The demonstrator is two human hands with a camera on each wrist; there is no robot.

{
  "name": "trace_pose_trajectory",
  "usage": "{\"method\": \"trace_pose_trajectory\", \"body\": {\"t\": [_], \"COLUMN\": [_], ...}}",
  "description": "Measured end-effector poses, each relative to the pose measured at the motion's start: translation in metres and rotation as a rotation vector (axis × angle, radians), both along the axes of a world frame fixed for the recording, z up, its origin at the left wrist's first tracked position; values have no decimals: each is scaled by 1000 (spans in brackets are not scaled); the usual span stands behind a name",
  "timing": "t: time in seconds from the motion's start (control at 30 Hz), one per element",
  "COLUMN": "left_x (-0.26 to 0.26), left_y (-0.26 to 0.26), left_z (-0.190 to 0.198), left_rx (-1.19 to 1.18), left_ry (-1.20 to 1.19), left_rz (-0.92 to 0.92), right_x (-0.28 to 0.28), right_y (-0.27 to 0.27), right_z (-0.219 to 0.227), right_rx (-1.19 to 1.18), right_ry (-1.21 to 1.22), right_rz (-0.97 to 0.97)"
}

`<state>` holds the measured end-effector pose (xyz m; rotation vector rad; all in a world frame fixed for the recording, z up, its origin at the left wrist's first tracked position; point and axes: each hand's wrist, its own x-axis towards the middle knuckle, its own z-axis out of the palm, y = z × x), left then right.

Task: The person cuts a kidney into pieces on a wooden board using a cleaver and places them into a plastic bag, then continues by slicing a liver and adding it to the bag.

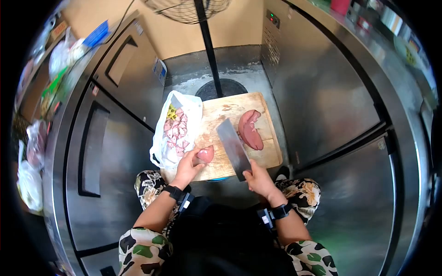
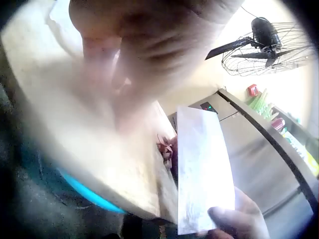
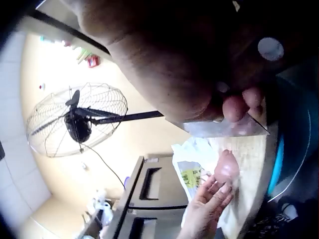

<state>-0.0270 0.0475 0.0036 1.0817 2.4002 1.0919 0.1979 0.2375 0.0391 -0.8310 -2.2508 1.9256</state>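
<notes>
On the wooden cutting board, the left hand holds a small pink piece of meat between thumb and fingers. The right hand grips a broad cleaver, its blade raised over the middle of the board. A long, reddish piece of meat lies at the board's right side. At the left, a white plastic bag with cut pink pieces lies partly on the board. In the right wrist view the left hand has its fingertips against the meat piece.
Steel cabinets stand on both sides. A fan's black pole and base are behind the board. Something blue shows beneath the board. Bags and goods lie on the left counter. The person's knees flank the board.
</notes>
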Motion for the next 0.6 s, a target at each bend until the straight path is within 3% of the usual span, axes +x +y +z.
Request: {"method": "trace_pose_trajectory", "body": {"t": [0.1, 0.13, 0.23, 0.33, 0.43, 0.6], "left_x": [6, 8, 11, 19, 27, 26], "left_y": [-1, 3, 14, 15, 6, -12], "left_z": [-15, -18, -22, -7, -10, 5], "left_rx": [118, 162, 166, 38, 202, 148], "left_ry": [-190, -188, -15, -17, -126, -172], "left_rz": [106, 122, 158, 163, 200, 118], "right_x": [8, 10, 14, 9, 3, -7], "right_y": [-12, -18, -32, -44, -54, -62], "right_z": [-16, -6, 12, 11, 8, 13], "right_rx": [331, 311, 614, 637, 651, 687], "right_ry": [31, -90, -221, -314, -323, -392], "right_rz": [109, 112, 202, 180, 124, 110]}}
